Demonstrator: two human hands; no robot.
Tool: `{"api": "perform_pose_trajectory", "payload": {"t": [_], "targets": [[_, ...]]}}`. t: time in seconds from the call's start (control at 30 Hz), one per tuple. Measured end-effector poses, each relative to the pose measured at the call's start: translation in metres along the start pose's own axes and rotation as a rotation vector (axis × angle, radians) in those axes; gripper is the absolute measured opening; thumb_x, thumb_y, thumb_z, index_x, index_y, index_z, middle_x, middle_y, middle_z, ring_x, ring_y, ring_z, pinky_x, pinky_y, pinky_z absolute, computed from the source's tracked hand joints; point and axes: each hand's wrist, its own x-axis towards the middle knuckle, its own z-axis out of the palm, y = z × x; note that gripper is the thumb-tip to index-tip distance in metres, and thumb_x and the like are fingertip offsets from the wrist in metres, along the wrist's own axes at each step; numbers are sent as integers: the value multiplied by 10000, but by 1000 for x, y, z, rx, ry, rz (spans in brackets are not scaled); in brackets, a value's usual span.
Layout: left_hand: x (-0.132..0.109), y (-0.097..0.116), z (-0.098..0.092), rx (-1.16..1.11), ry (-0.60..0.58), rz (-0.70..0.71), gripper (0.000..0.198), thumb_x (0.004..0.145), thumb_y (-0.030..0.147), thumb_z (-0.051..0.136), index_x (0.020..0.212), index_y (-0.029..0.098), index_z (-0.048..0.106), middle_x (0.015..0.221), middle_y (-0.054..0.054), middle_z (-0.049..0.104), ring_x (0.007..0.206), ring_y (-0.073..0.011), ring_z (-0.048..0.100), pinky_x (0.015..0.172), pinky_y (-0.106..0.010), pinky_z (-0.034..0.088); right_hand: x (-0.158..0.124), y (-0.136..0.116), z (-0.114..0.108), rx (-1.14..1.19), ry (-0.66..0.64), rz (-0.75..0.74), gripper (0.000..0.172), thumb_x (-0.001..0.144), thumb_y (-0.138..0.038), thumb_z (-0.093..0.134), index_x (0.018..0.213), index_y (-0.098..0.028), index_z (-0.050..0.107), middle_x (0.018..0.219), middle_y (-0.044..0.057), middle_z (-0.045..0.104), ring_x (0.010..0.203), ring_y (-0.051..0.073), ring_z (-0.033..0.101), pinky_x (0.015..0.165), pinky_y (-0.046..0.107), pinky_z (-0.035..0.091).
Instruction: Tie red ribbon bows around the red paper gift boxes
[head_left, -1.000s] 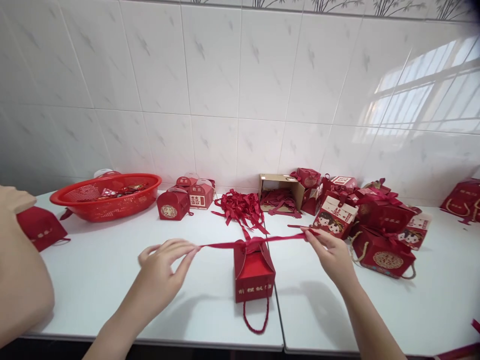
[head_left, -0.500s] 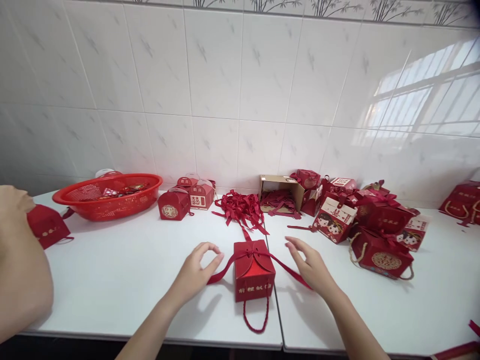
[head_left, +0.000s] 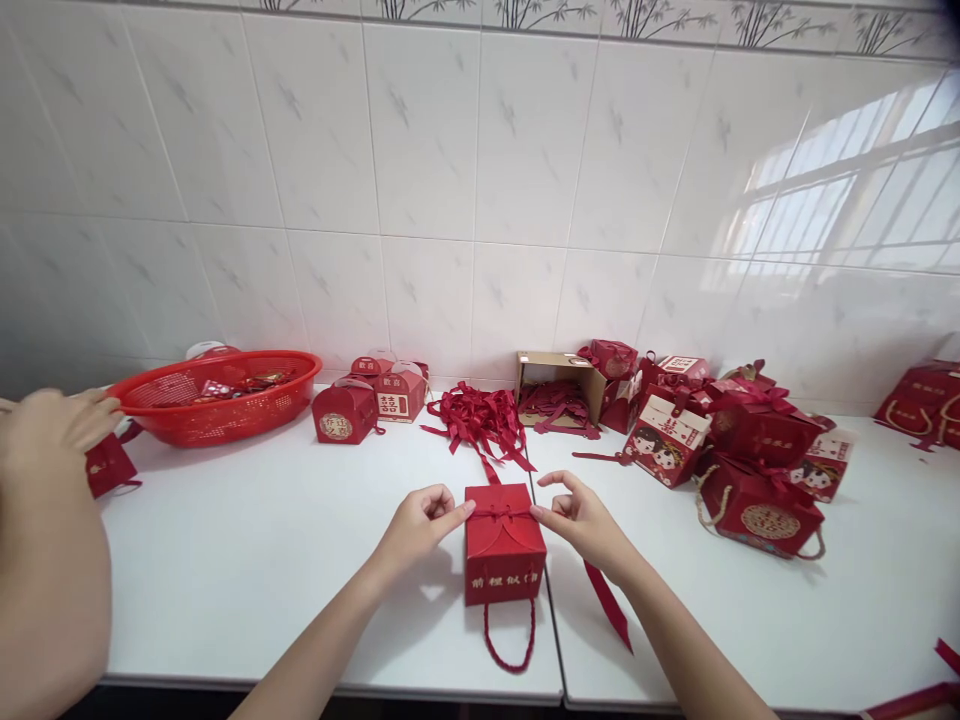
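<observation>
A red gift box point(head_left: 505, 565) with gold lettering stands in front of me, a twisted cord handle point(head_left: 511, 668) hanging toward the table's front. Across its top runs a dark red ribbon point(head_left: 501, 514), crossed at the middle. My left hand point(head_left: 431, 520) pinches the ribbon at the box's left top edge. On the other side my right hand point(head_left: 576, 515) pinches it at the right top edge, and a loose ribbon end point(head_left: 609, 605) hangs below that hand. Where the left ribbon end goes is hidden.
Behind the box lie a heap of red ribbons point(head_left: 484, 420) and an open cardboard box point(head_left: 556, 359). Several gift boxes point(head_left: 772, 515) are piled at the right, others point(head_left: 345, 412) at back left. A co-worker's arm point(head_left: 49, 540) is by a red basket point(head_left: 225, 425) at far left.
Both my hands have moved inward to the box's top edges and now pinch the ribbon, which lies tighter across the lid. The co-worker's hand has come into view beside the basket.
</observation>
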Motion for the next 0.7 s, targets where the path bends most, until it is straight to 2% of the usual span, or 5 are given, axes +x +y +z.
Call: {"api": "perform_pose_trajectory", "payload": {"t": [0.2, 0.27, 0.37, 0.53, 0.7], "targets": [[-1, 6, -3, 52, -53, 9, 357, 782, 497, 560, 641, 177, 489, 646, 28, 474, 612, -125, 420, 610, -263, 351, -1, -5, -6, -100, -142, 157, 473, 823, -627, 469, 656, -184, 473, 476, -59, 425, 448, 85, 366, 497, 240, 280], [-1, 7, -3, 99, 29, 31, 300, 774, 470, 576, 693, 185, 522, 726, 3, 541, 684, -155, 491, 663, -286, 397, -2, -9, -10, -43, -209, 151, 518, 844, -624, 437, 593, -173, 474, 507, -20, 490, 485, 98, 431, 540, 255, 319], [-3, 18, 0, 183, 184, 152, 198, 779, 397, 586, 769, 202, 558, 875, -26, 596, 843, -193, 548, 790, -324, 424, -5, -17, -15, 143, -237, 88, 457, 841, -556, 521, 606, -164, 512, 555, -11, 526, 541, 103, 456, 584, 253, 343], [-10, 50, 19, 295, 7, 342, 131, 778, 339, 611, 813, 217, 580, 860, -12, 625, 813, -181, 579, 782, -312, 441, -5, -36, -15, 387, -244, 28, 313, 809, -442, 634, 696, -150, 618, 618, -1, 567, 594, 107, 493, 630, 255, 376], [-2, 62, 38, 518, 111, 403, 49, 795, 245, 553, 758, 214, 558, 810, -12, 657, 780, -205, 595, 767, -356, 407, -7, -50, -9, 360, -211, 9, 301, 774, -455, 661, 790, -156, 692, 643, -8, 582, 615, 107, 525, 683, 272, 428]]}}
